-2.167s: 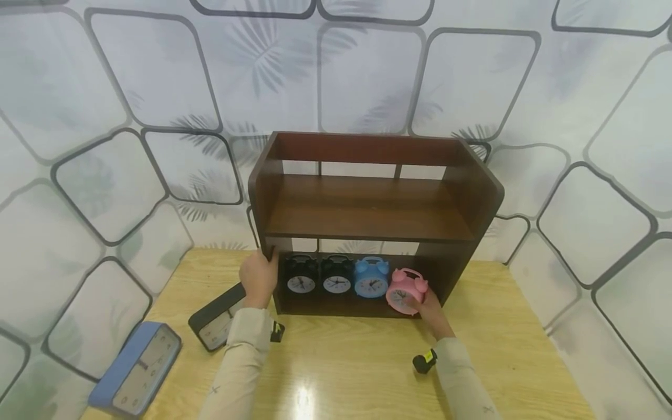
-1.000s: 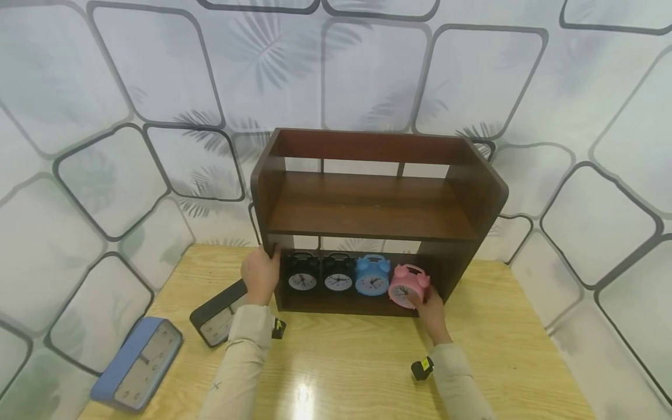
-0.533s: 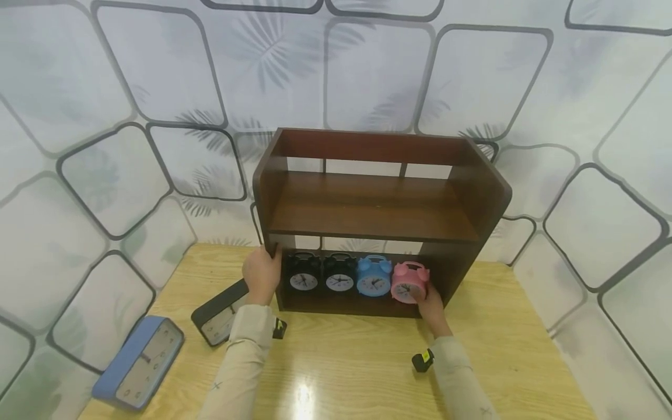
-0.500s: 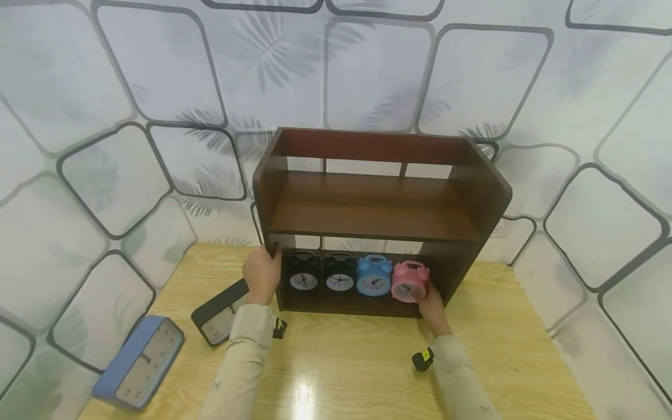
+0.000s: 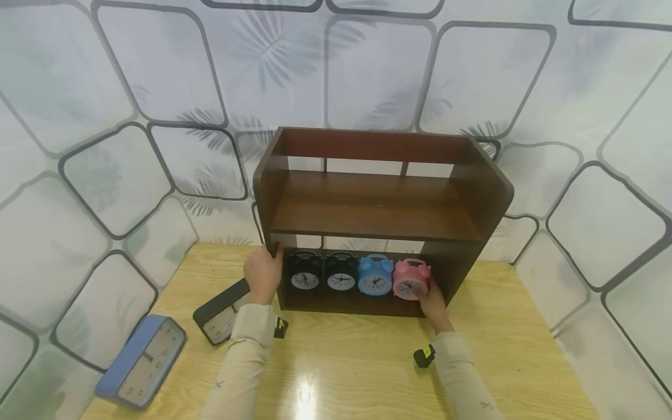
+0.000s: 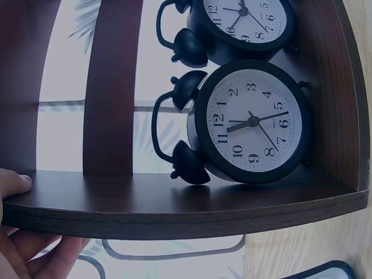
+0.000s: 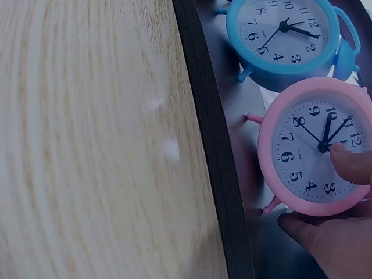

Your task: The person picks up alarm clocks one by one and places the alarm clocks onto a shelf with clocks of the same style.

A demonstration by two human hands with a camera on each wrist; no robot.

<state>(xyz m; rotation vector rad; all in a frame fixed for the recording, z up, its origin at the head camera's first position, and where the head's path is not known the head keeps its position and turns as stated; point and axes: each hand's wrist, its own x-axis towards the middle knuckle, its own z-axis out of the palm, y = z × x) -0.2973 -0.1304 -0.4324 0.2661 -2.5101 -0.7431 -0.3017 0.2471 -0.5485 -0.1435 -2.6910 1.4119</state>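
My right hand (image 5: pixel 433 303) grips a pink twin-bell alarm clock (image 7: pixel 314 189), thumb over its dial and fingers at its side. The clock stands at the right end of the lower shelf, beside a blue alarm clock (image 5: pixel 375 275). Left of that, two black alarm clocks (image 6: pixel 254 174) complete the row, dials facing forward. My left hand (image 5: pixel 261 274) holds the left side panel of the dark brown wooden shelf (image 5: pixel 373 219), thumb on the inner face and fingers around the outside in the left wrist view.
A black rectangular clock (image 5: pixel 217 315) lies on the wooden table (image 5: pixel 357 361), partly hidden behind my left forearm. Farther left sits a blue rectangular clock (image 5: pixel 139 364). Patterned wall covering (image 5: pixel 373 76) rises behind the shelf and along both sides.
The pink clock has gone from tilted at the shelf's front edge to upright, farther back and in line with the others. My left hand has kept its hold on the side panel.
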